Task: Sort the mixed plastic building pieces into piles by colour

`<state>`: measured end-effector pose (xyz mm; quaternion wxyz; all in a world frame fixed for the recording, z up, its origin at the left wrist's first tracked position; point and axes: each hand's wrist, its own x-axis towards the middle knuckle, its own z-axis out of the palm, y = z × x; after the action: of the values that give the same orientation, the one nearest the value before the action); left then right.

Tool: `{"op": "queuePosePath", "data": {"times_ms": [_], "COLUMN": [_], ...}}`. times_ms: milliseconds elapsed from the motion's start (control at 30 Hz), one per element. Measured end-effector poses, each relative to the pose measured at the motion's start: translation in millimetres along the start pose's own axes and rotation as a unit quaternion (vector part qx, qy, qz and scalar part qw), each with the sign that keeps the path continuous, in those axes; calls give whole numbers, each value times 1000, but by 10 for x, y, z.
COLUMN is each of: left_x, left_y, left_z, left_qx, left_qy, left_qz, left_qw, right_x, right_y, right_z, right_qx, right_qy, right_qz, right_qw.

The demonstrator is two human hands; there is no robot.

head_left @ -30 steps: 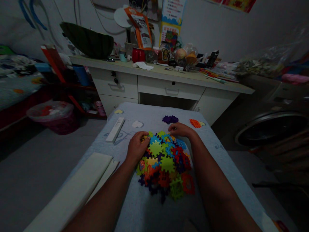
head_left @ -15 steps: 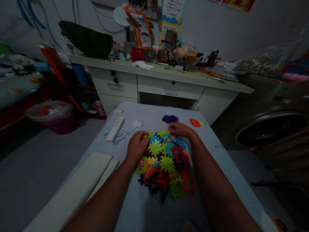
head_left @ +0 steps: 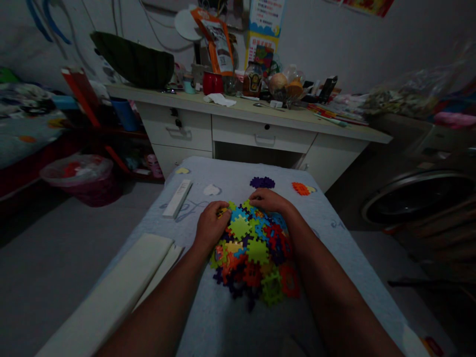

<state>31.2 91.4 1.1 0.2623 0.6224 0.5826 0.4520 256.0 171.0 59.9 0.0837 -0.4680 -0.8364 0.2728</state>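
Note:
A heap of toothed plastic building pieces (head_left: 240, 227) in green, blue, red, orange, yellow and purple lies on the cloth-covered table. At its far left edge is my left hand (head_left: 211, 223), thumb and fingers closed around a yellow piece (head_left: 221, 212). My right hand (head_left: 272, 201) reaches over the far right part of the heap. Its fingertips are pinched beside a green piece (head_left: 246, 204); what lies between them is hidden. Beyond the right hand sits a group of purple pieces (head_left: 262, 182). Orange pieces (head_left: 300, 188) are grouped farther right.
On the table's left are a white oblong block (head_left: 177, 199) and a long pale folded board (head_left: 122, 282). A cluttered desk (head_left: 238, 113) stands behind the table. To the right is a washing machine (head_left: 416, 163); a lined bin (head_left: 84, 178) stands at left.
My right hand has moved a little left across the heap's far edge, toward my left hand. The left hand stays almost where it was.

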Motion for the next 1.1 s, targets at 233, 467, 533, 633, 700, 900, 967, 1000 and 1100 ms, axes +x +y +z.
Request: {"op": "queuePosePath", "data": {"times_ms": [233,467,533,633,700,900,967,1000,1100], "left_x": [-2,-12,-9,-4,-3,-2,2,5,10], "left_y": [-14,-4,-3,-13,-22,-17,-8,-5,-11], "left_z": [-1,1,4,9,10,3,0,-1,0], "left_qx": [-6,-28,-29,-25,-24,-25,-28,-29,-35], "left_qy": [1,1,4,9,12,15,19,22,33], "left_qz": [5,3,5,11,13,14,16,16,16], "left_qw": [1000,1000,1000,1000,1000,999,999,999,999], "right_x": [-19,-87,-105,-136,-158,-208,-223,-232,-265], "right_y": [-12,129,152,142,112,-25,-69,-89,-142], "right_z": [-36,-148,-177,-209,-223,-254,-266,-273,-287], "right_qx": [41,43,44,51,47,-31,-76,-99,-166], "right_qy": [7,8,5,-11,-19,-9,-15,-24,-53], "right_qz": [6,31,34,36,42,66,90,106,158], "right_qw": [999,999,998,998,998,997,993,989,972]}}
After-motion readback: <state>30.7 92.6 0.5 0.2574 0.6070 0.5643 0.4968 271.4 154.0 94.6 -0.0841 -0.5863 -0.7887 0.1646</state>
